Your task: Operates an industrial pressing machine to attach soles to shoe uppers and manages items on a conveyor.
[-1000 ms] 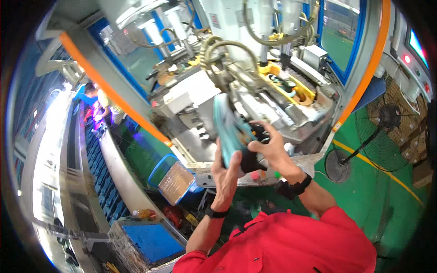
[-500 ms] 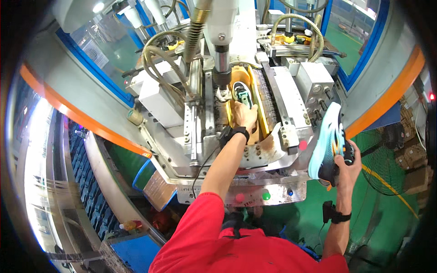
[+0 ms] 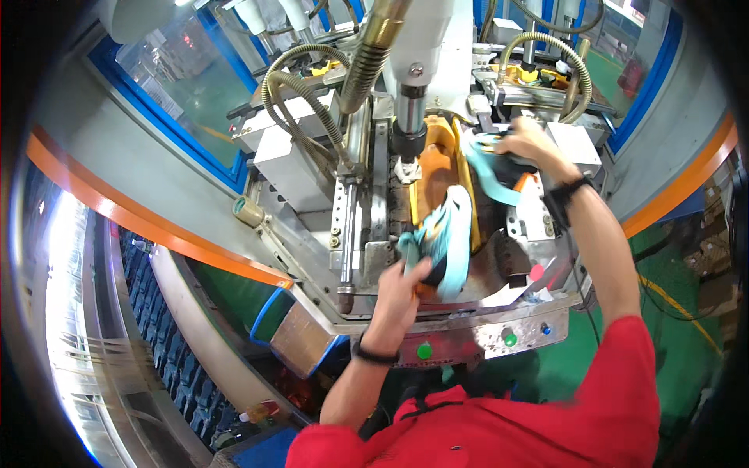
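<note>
At six o'clock of the cradle (image 3: 441,134), your left hand (image 3: 398,295) clamps one shoe (image 3: 459,238); at three, your right hand (image 3: 537,147) clamps another shoe (image 3: 490,173): keep them apart.

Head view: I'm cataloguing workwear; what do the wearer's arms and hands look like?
Short red sleeves; left hand and right hand gloveless. The left wears a black wristband; the right, a black strap with a dark boxy piece and apparently a thin cable.
</note>
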`<state>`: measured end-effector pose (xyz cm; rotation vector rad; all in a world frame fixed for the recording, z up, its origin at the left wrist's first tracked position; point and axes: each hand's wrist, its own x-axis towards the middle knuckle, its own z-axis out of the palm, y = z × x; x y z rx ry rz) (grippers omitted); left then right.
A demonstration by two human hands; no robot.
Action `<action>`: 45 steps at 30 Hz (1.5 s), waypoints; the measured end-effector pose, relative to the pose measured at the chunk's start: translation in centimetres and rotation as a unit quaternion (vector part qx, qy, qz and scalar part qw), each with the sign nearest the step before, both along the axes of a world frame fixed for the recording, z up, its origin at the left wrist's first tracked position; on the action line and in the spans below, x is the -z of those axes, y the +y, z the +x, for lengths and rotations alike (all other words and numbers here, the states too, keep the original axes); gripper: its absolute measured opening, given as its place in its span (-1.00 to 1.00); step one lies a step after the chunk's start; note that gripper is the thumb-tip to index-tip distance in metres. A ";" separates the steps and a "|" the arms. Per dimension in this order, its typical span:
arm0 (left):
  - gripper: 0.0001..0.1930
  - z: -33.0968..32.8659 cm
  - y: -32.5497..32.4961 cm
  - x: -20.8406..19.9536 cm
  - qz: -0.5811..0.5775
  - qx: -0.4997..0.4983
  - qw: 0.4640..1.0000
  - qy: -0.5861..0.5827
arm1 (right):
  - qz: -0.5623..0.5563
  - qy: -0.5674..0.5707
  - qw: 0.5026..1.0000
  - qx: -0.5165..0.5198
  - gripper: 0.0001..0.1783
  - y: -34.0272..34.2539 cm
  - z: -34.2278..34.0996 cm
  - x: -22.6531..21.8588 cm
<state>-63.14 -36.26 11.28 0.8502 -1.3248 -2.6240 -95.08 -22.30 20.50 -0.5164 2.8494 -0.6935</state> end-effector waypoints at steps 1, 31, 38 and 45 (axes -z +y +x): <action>-0.73 3.2 0.5 -1.5 0.002 -0.013 1.000 -0.009 | 0.024 -0.004 0.999 -0.026 -0.31 -2.5 -0.9 2.4; -0.82 30.3 9.0 -3.2 -0.001 -0.468 0.880 -0.083 | -0.041 0.040 0.890 -0.453 -0.66 -0.5 34.7 28.8; -0.84 29.9 7.6 -2.3 -0.008 -0.483 0.874 -0.060 | -0.420 0.064 0.882 -0.206 -0.70 -2.6 21.7 1.3; -0.87 28.8 8.1 -1.8 -0.006 -0.456 0.889 -0.042 | -0.529 0.143 0.814 -0.195 -0.62 -10.5 3.3 -11.7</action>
